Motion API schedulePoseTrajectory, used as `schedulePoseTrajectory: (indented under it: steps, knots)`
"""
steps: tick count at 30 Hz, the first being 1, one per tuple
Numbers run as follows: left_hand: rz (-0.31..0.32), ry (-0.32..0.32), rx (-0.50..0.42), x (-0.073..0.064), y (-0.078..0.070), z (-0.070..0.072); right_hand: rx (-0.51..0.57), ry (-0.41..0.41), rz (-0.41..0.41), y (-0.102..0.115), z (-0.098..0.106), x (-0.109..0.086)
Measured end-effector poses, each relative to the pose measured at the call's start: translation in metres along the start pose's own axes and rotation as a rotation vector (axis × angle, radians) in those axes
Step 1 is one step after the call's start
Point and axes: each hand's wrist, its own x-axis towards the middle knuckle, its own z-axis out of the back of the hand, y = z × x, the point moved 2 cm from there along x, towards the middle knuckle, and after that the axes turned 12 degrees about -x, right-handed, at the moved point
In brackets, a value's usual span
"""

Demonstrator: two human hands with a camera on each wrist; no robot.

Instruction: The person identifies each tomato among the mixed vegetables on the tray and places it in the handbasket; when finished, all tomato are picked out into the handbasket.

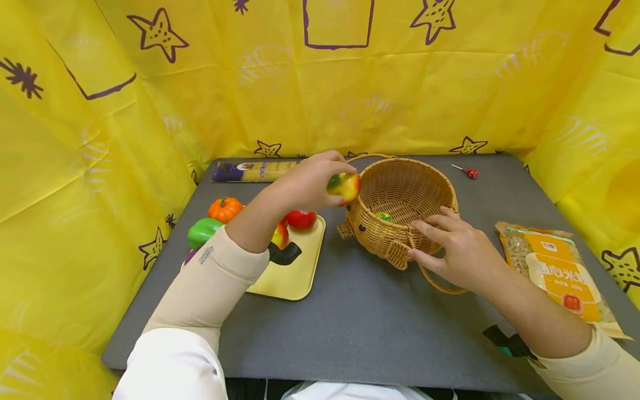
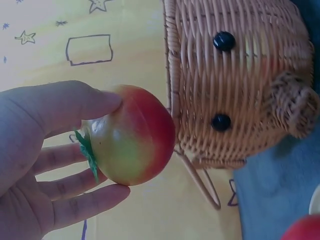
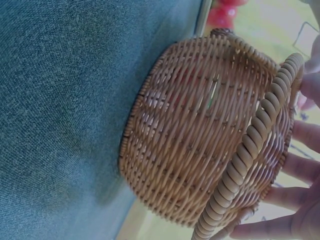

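My left hand (image 1: 320, 180) holds a round red-and-yellow toy fruit (image 2: 135, 135) between thumb and fingers. Its green leafy cap faces the palm. This fruit is beside the rim of a wicker basket (image 2: 240, 85), which has black bead eyes and a woven snout. Inside the basket, part of a green-and-yellow item (image 1: 384, 216) shows near the front wall. My right hand (image 1: 457, 250) rests at the basket's near right rim, its fingers spread and fairly straight. In the right wrist view the wrapped handle (image 3: 250, 145) slants across the basket in front of those fingers.
Left of the basket, a yellow tray (image 1: 295, 283) bears toy produce, including a red one (image 1: 301, 219); a pumpkin (image 1: 225, 209) and green pepper (image 1: 204, 232) show at its left. A pasta packet (image 1: 255, 171), a lollipop (image 1: 470, 173) and a macaroni bag (image 1: 555, 272) lie around.
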Motion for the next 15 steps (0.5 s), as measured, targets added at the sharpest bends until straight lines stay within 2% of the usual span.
schedulePoseTrajectory:
  steps: [10,15]
  knots:
    - [-0.035,-0.023,0.001,0.023,-0.018,-0.004,0.013,0.002,0.000,-0.001,-0.001,0.000]
    - [-0.027,-0.002,0.013,0.036,-0.022,-0.010,0.010,-0.001,0.005,-0.001,0.000,-0.001]
